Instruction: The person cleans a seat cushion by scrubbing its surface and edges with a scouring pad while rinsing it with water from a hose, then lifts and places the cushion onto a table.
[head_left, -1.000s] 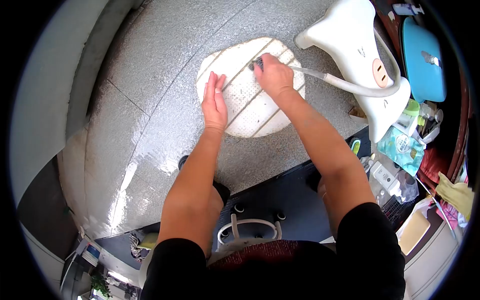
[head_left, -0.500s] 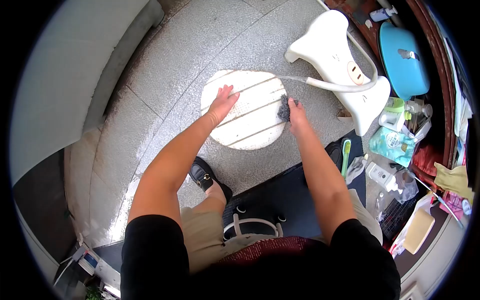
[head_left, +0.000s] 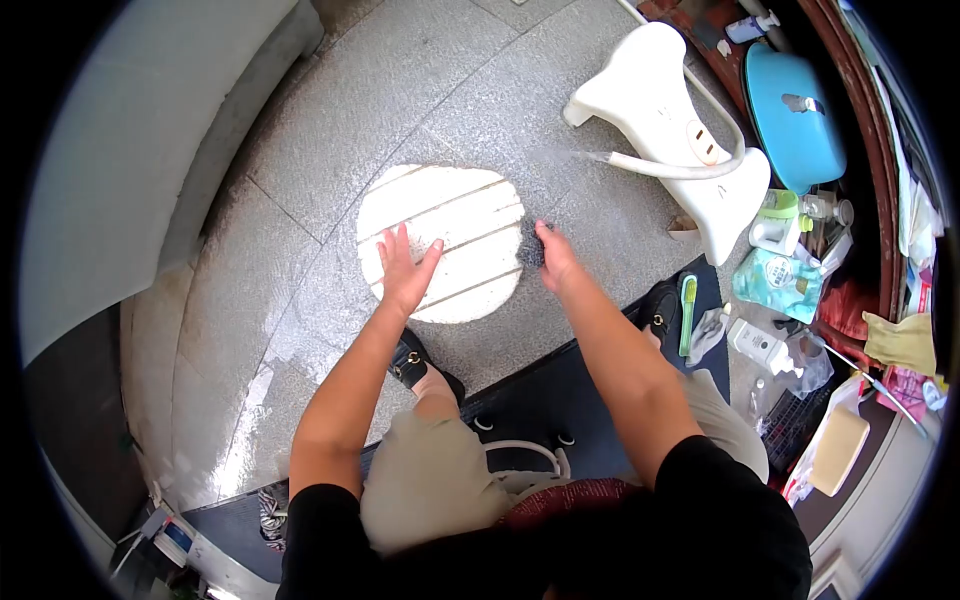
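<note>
A white, roughly round board (head_left: 470,215) with several dark parallel grooves lies flat on the wet grey floor. My left hand (head_left: 408,272) rests on its near left part, fingers spread. My right hand (head_left: 556,258) grips a dark grey mesh scouring pad (head_left: 532,245) at the board's right edge. Part of the pad is hidden by my fingers. Water sprays from the end of a pale hose (head_left: 640,166), which lies over a white plastic stool (head_left: 655,95) beyond my right hand.
On the right stand a blue basin (head_left: 795,125), a teal pouch (head_left: 775,283), a white bottle (head_left: 762,347) and a green-handled brush (head_left: 688,315). A dark mat (head_left: 540,395) lies under my feet. A grey wall ledge (head_left: 225,130) runs along the left.
The round board has shifted left and a little towards me. My left hand has moved with it, and my right hand has come left and nearer with the scouring pad.
</note>
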